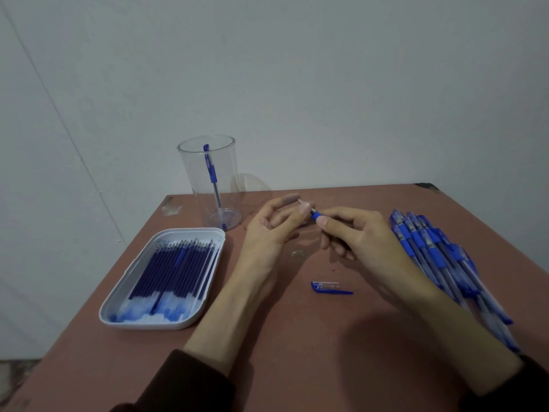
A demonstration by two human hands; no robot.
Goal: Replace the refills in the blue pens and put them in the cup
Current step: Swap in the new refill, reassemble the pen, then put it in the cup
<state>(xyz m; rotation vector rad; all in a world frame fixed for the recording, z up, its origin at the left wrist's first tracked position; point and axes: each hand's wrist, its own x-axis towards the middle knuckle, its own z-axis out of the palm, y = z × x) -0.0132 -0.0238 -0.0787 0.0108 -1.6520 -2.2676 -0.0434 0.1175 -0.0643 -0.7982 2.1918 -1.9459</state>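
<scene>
My right hand (353, 233) grips a blue pen (316, 216) by its blue grip, most of the barrel hidden in the palm. My left hand (271, 226) pinches the pen's clear tip cone (303, 203) between thumb and fingers. A blue pen cap (329, 287) lies on the table below my hands. A clear plastic cup (209, 182) stands at the back left with one blue pen (211, 173) upright inside. A white tray (118, 292) at the left holds several blue refills (175, 272). A pile of blue pens (439, 257) lies at the right, partly hidden by my right forearm.
The reddish-brown table (297, 337) stands against a pale wall. Its left edge runs just beside the tray, and its far right corner (427, 185) is chipped. Small specks of debris lie around the table's middle.
</scene>
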